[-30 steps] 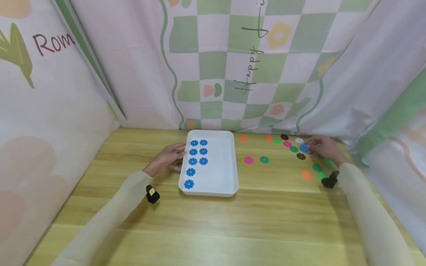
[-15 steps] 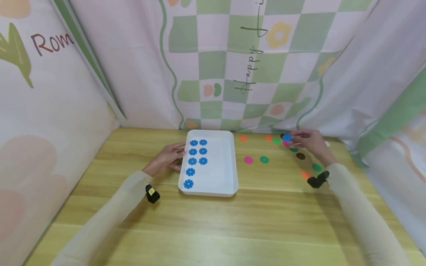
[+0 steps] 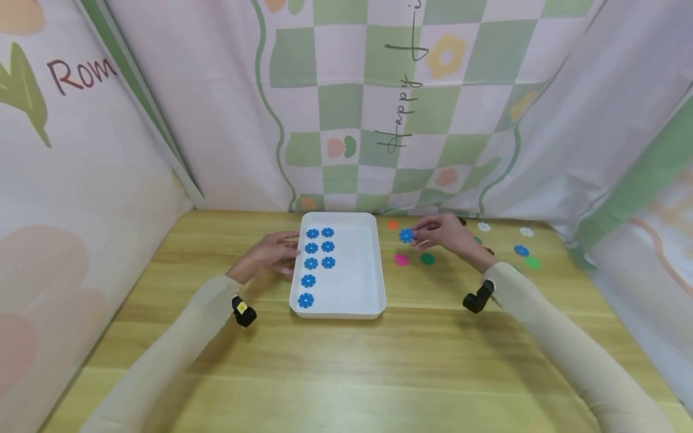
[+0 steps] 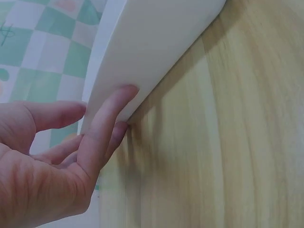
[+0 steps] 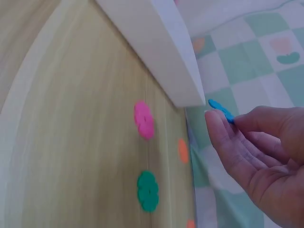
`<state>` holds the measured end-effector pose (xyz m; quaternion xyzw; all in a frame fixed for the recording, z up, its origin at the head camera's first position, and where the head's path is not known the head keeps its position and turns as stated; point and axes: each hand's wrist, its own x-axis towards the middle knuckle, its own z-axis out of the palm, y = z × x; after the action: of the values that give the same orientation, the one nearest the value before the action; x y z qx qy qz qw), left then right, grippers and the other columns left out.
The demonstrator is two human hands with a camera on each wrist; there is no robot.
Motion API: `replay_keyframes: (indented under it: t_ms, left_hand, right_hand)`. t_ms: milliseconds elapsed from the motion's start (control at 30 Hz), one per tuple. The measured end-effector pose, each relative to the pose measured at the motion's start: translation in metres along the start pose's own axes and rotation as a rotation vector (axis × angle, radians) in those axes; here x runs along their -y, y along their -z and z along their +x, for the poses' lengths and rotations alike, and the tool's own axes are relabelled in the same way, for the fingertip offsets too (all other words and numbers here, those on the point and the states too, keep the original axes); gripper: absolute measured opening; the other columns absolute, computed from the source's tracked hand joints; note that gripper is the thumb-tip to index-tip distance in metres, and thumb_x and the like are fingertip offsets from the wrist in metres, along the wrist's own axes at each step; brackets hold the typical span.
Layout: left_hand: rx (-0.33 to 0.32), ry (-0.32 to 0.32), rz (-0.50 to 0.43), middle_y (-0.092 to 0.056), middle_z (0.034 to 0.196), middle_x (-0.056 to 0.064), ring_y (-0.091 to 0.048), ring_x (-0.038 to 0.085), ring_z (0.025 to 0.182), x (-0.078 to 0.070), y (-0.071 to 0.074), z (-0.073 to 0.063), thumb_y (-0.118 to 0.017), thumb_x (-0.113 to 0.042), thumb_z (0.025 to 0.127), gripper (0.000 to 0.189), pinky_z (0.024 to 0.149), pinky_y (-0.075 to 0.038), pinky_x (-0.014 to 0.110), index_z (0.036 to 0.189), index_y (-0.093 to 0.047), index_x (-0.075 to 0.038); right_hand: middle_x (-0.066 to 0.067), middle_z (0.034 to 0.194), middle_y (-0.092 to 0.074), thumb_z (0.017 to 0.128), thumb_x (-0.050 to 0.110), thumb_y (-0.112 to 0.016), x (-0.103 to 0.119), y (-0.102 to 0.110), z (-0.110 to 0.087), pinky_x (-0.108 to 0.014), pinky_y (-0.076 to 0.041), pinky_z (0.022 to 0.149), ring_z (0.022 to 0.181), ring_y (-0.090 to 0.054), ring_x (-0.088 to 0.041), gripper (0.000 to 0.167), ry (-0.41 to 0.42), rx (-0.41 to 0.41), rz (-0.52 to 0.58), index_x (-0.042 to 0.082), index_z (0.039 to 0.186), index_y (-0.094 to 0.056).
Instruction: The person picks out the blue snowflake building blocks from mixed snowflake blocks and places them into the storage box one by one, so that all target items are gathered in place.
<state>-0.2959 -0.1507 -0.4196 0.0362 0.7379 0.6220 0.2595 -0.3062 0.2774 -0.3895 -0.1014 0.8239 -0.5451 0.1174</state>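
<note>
My right hand [image 3: 441, 233] pinches a blue flower-shaped disc [image 3: 406, 235] between thumb and finger, above the table just right of the white tray [image 3: 357, 314]. In the right wrist view the blue disc [image 5: 221, 110] is tilted, apart from the tray's wall [image 5: 156, 52]. Inside the tray, several blue discs [image 3: 311, 248] lie in two columns along its left side. My left hand [image 3: 267, 255] is at the tray's left side. The left wrist view shows its fingers [image 4: 102, 126] fairly straight, touching the outer wall [image 4: 147, 42].
Right of the tray lie a pink disc [image 3: 401, 260], a green disc [image 3: 428, 258] and an orange disc [image 3: 392, 225]. Farther right are white discs [image 3: 484, 227], a blue disc [image 3: 521, 251] and a light green disc [image 3: 533, 263]. A patterned curtain [image 3: 379, 120] hangs behind the table.
My right hand has moved left with the blue disc, from the scattered discs at the right to near the tray's right side. My left hand has stayed at the tray.
</note>
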Motion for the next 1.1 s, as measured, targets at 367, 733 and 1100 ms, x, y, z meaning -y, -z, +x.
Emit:
replay_keyframes:
  t_ms: [367,733,1100]
  left_hand:
    - [0.041,-0.013,0.009,-0.033,0.168,0.023,-0.054,0.045,0.138,0.001,0.004,0.002,-0.056,-0.007,0.107,0.068,0.086,-0.067,0.038,0.167,-0.024,-0.010]
    - [0.072,-0.007,-0.030,-0.031,0.168,0.023,-0.052,0.047,0.140,0.003,0.005,0.001,-0.055,-0.005,0.108,0.070,0.084,-0.067,0.036,0.168,-0.020,-0.012]
    - [0.058,0.003,-0.018,-0.030,0.168,0.024,-0.051,0.047,0.140,0.006,0.004,0.003,-0.055,-0.006,0.108,0.070,0.081,-0.068,0.035,0.168,-0.021,-0.012]
  right_hand:
    - [-0.026,0.108,-0.075,0.103,-0.001,-0.061,0.023,-0.038,0.017,-0.054,-0.061,0.098,0.092,-0.078,-0.025,0.031,-0.024,0.147,0.132,-0.020,0.128,-0.058]
    - [-0.016,0.101,-0.077,0.104,-0.005,-0.057,0.036,-0.096,0.024,-0.037,-0.066,0.088,0.087,-0.077,-0.018,0.026,-0.205,0.288,0.239,-0.019,0.126,-0.058]
    - [-0.020,0.097,-0.079,0.102,0.002,-0.064,0.041,-0.138,0.029,-0.034,-0.067,0.082,0.084,-0.080,-0.022,0.022,-0.265,0.302,0.115,-0.012,0.118,-0.067]
